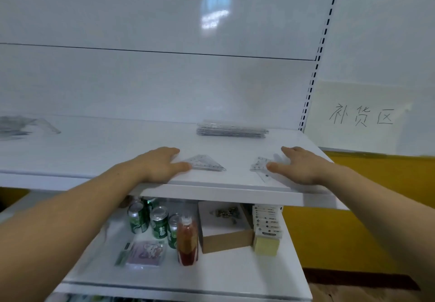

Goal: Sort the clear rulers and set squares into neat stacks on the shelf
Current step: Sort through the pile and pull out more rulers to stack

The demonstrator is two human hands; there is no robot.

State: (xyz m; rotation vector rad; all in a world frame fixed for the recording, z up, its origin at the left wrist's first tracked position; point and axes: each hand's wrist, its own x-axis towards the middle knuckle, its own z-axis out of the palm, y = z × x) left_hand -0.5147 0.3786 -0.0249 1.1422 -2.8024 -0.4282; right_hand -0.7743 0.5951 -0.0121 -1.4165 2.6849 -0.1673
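Note:
On the white shelf (98, 146) a stack of clear rulers (231, 128) lies near the back right. A small stack of clear set squares (206, 164) lies near the front edge, and my left hand (160, 166) rests flat beside it, fingers straight, thumb touching its left corner. Another clear set square stack (260, 165) lies further right; my right hand (297, 165) lies flat on the shelf with its fingers and thumb against that stack's right side. A loose heap of clear rulers and set squares (22, 126) sits blurred at the far left.
Below is a lower shelf (235, 275) with green cans (159, 223), a red bottle (187, 243), an open cardboard box (226, 228), a row of small packs (267, 227) and a flat purple packet (146, 253). A paper sign (360, 115) hangs on the right wall.

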